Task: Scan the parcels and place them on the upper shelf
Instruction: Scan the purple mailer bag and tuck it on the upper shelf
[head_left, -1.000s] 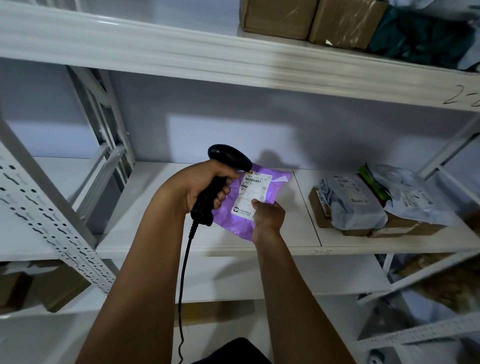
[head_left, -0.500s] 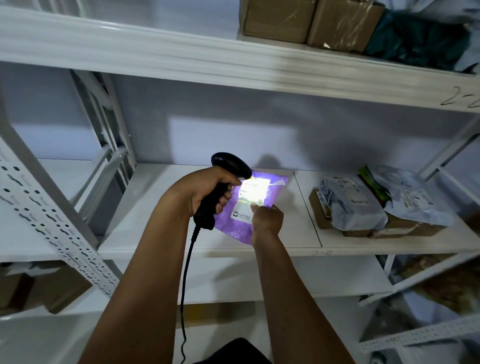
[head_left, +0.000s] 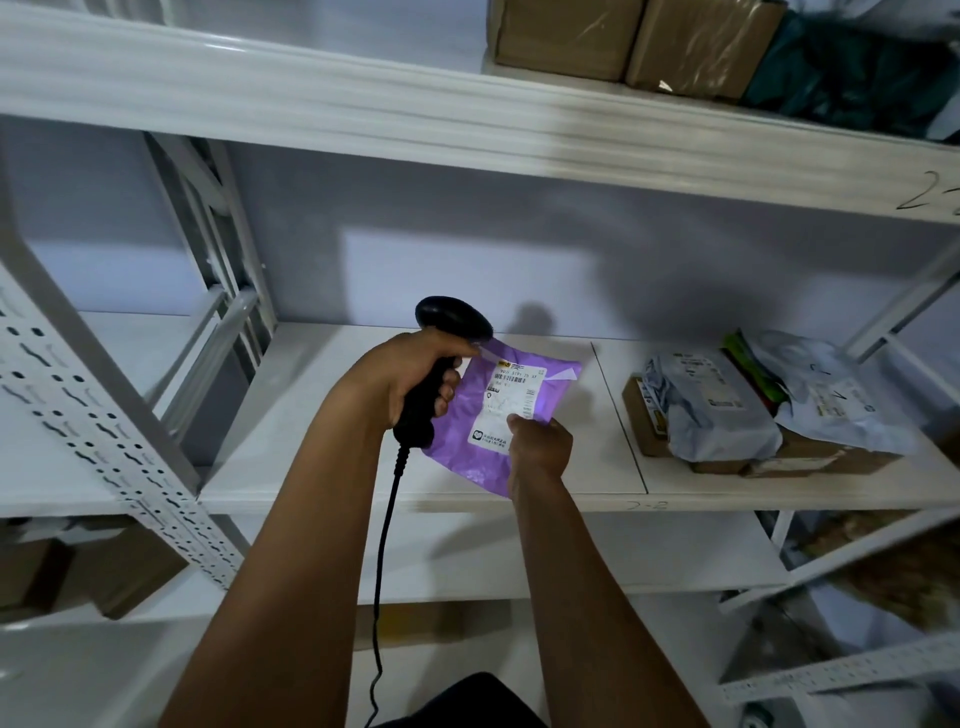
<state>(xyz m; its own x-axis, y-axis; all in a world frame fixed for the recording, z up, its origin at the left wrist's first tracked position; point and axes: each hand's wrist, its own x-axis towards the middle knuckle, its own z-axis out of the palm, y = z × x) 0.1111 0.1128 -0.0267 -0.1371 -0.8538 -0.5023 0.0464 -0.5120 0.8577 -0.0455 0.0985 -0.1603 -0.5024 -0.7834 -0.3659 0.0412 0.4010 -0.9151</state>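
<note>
My left hand (head_left: 410, 374) grips a black corded barcode scanner (head_left: 449, 322) by its handle, its head just above the top left corner of a purple parcel (head_left: 478, 441). My right hand (head_left: 540, 449) pinches that flat purple mailer by its lower right edge and holds it tilted over the middle shelf (head_left: 311, 415). The parcel's white label with a barcode faces up. The upper shelf (head_left: 363, 114) runs across the top of the view, with two cardboard boxes (head_left: 634, 36) and a dark green bag (head_left: 857, 78) on its right part.
Grey mailer bags (head_left: 711, 405) lie on brown boxes at the right of the middle shelf. A perforated white upright (head_left: 104, 452) stands at the left. Brown boxes (head_left: 78, 571) sit on a lower shelf at the left. The scanner's cable (head_left: 382, 571) hangs down between my arms.
The scanner's bright light lit the label half a second ago and is now off. Both hands and the parcel stayed almost where they were.
</note>
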